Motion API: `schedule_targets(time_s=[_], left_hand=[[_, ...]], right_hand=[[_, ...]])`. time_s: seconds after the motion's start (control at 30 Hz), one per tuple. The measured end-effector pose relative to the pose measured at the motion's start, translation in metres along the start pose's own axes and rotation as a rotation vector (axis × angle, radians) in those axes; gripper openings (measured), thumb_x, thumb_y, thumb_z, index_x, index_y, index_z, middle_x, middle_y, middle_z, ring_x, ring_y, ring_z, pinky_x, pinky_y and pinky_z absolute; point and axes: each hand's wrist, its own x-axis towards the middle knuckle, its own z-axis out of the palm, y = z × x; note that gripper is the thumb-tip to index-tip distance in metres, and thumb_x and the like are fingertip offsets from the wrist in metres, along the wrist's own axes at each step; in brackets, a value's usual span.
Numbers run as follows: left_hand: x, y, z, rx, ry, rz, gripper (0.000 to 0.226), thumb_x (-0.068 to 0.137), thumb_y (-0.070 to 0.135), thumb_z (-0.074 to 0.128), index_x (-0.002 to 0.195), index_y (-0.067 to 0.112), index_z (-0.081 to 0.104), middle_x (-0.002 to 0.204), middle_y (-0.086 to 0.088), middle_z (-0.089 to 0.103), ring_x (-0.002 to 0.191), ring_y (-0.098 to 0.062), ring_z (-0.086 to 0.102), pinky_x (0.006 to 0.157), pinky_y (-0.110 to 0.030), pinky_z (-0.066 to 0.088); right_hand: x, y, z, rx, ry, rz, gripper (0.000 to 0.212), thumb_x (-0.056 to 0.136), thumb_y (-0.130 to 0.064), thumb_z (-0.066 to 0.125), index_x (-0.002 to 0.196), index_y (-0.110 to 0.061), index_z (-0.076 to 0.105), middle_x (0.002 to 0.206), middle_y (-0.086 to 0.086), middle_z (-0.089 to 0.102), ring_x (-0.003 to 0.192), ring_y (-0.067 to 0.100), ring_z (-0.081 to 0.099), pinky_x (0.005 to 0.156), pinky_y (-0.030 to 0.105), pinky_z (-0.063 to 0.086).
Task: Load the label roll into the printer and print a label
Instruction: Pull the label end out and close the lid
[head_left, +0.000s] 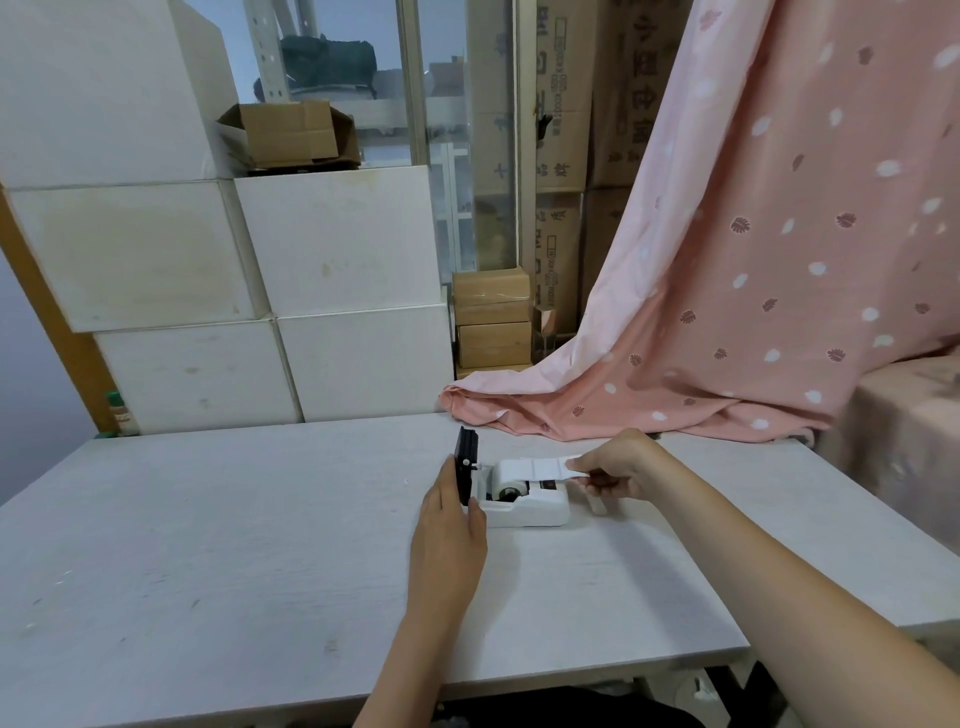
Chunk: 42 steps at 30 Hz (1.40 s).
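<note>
A small white label printer (527, 509) sits on the white table (234, 545), its black lid (466, 465) standing upright at its left end. A white label roll (511, 475) rests in the open bay. A strip of labels (550, 466) runs from the roll to the right over the printer's top. My right hand (618, 465) pinches the free end of that strip. My left hand (449, 525) lies against the printer's left end, fingers by the lid and thumb on the front corner.
Stacked white boxes (332, 291) rise behind the table on the left. Brown cartons (493, 322) stand at the back centre. A pink dotted cloth (727, 312) drapes onto the table's far right edge. The table's near edge runs close below my forearms.
</note>
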Motion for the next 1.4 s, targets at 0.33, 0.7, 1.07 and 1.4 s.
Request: schedule_targets(time_s=[0.33, 0.7, 1.07, 1.4], left_hand=[[0.0, -0.002, 0.0, -0.005, -0.048, 0.083, 0.064, 0.1, 0.019, 0.05, 0.157, 0.025, 0.022, 0.159, 0.008, 0.037, 0.143, -0.014, 0.039, 0.108, -0.025, 0.038], [-0.002, -0.001, 0.001, 0.056, -0.233, 0.213, 0.077, 0.097, 0.035, 0.052, 0.15, 0.06, 0.002, 0.168, 0.014, 0.006, 0.137, -0.007, 0.045, 0.093, -0.027, 0.053], [0.002, -0.012, 0.012, 0.239, -0.286, 0.311, 0.072, 0.091, 0.039, 0.052, 0.151, 0.055, 0.013, 0.168, 0.01, -0.001, 0.145, -0.014, 0.03, 0.102, -0.037, 0.05], [0.007, -0.011, 0.017, 0.38, -0.287, 0.379, 0.062, 0.096, 0.039, 0.046, 0.155, 0.04, 0.026, 0.166, 0.018, 0.015, 0.155, -0.021, 0.013, 0.125, -0.05, 0.017]], right_hand=[[0.005, 0.016, -0.004, 0.174, -0.021, 0.015, 0.008, 0.094, 0.01, 0.069, 0.093, 0.012, 0.061, 0.08, 0.021, 0.063, 0.069, 0.03, 0.067, 0.088, 0.056, 0.062], [0.005, 0.025, 0.004, 0.332, -0.089, 0.036, 0.008, 0.098, 0.017, 0.053, 0.1, 0.009, 0.054, 0.086, 0.025, 0.063, 0.07, 0.037, 0.069, 0.048, 0.048, 0.064], [-0.001, 0.021, 0.007, 0.344, -0.078, 0.024, 0.007, 0.097, 0.018, 0.055, 0.101, 0.011, 0.054, 0.086, 0.024, 0.061, 0.067, 0.035, 0.066, 0.046, 0.048, 0.063], [0.003, 0.025, 0.005, 0.381, -0.069, 0.034, 0.005, 0.098, 0.01, 0.061, 0.099, 0.008, 0.057, 0.085, 0.02, 0.059, 0.069, 0.032, 0.067, 0.085, 0.06, 0.061]])
